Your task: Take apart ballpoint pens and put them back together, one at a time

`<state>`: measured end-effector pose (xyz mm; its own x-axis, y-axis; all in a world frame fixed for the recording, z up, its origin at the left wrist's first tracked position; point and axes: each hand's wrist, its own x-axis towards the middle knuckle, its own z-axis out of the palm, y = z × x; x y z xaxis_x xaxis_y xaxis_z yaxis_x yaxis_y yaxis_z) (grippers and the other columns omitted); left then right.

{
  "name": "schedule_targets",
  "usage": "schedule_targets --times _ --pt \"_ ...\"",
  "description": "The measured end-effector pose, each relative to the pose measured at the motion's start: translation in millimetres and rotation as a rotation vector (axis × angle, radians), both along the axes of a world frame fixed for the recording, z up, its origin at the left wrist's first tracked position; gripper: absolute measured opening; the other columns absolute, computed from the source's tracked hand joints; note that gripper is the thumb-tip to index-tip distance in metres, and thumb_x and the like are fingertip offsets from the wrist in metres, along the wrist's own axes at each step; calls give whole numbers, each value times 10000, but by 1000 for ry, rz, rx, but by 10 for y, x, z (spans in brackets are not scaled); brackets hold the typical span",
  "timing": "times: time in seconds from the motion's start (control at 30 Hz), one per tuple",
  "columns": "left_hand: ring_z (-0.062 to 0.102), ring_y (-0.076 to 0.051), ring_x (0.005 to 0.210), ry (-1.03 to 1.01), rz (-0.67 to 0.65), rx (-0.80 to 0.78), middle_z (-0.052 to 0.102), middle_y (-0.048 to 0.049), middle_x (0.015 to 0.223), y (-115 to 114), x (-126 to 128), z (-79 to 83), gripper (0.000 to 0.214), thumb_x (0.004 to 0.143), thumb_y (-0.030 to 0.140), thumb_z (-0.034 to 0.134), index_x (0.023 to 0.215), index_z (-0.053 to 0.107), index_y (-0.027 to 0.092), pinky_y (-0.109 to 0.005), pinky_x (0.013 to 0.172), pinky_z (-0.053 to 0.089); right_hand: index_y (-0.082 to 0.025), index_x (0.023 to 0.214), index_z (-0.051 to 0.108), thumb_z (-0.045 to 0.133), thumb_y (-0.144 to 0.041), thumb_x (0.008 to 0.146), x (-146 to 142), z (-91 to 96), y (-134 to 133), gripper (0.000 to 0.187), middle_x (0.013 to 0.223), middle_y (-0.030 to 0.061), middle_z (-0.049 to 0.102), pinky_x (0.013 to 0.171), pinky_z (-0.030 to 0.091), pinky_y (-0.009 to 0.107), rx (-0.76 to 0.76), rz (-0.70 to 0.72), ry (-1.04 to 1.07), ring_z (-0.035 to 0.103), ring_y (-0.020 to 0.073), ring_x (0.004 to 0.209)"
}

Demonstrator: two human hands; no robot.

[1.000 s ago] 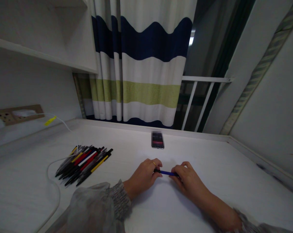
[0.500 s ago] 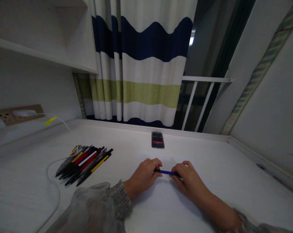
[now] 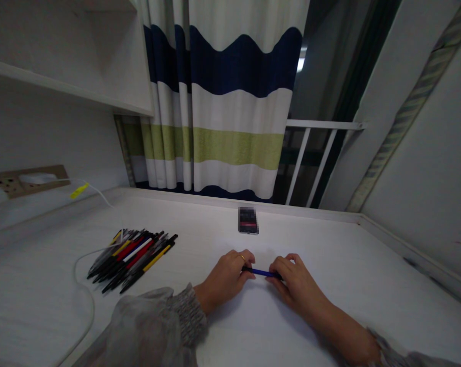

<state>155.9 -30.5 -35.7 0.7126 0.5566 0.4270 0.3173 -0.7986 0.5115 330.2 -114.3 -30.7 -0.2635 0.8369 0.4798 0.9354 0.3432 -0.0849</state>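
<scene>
A blue pen (image 3: 264,272) lies level just above the white desk (image 3: 329,255), held at both ends. My left hand (image 3: 225,278), with a gold ring on one finger, pinches its left end. My right hand (image 3: 294,280) grips its right end. Both wrists rest on the desk. To the left lies a pile of several pens (image 3: 133,252) in black, red, yellow and white, apart from both hands.
A small dark phone (image 3: 248,220) lies beyond the hands near the desk's back edge. A white cable (image 3: 81,285) loops at the left, running to a power strip (image 3: 24,179). A striped curtain (image 3: 222,102) and a white railing (image 3: 322,127) stand behind.
</scene>
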Motion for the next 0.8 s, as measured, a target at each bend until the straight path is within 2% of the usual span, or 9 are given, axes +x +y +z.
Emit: schedule_targets --times 0.2,0.4,0.6,0.67,0.8 --pt "550 -145 776 2 -2 -12 620 13 803 -7 5 12 179 714 171 615 870 532 200 -251 724 409 -161 805 550 406 -193 849 16 -13 24 153 710 38 608 784 321 385 9 31 -52 542 155 661" --pt "548 -142 770 0 1 -4 615 15 795 -3 -1 15 168 718 168 612 863 533 200 -244 715 407 -159 810 557 347 -183 871 -12 4 5 220 705 48 627 801 322 405 -83 15 -49 564 157 654" --pt "541 -145 775 -4 13 2 610 12 795 7 0 4 180 708 155 623 854 525 196 -246 717 404 -170 876 523 497 -206 795 1 -2 -5 92 742 36 631 819 324 407 -82 13 40 563 160 675" --pt "538 -146 774 -4 4 -1 607 10 796 2 4 1 175 709 160 621 851 524 196 -247 717 405 -170 815 527 496 -179 788 10 -9 4 42 715 30 626 814 324 402 -66 7 32 556 152 649" --pt "535 -141 765 -11 -18 -7 600 8 799 -7 7 -5 169 712 162 619 847 524 193 -242 710 407 -165 785 547 458 -187 813 20 -13 11 96 686 30 625 819 310 403 -46 14 -12 559 149 634"
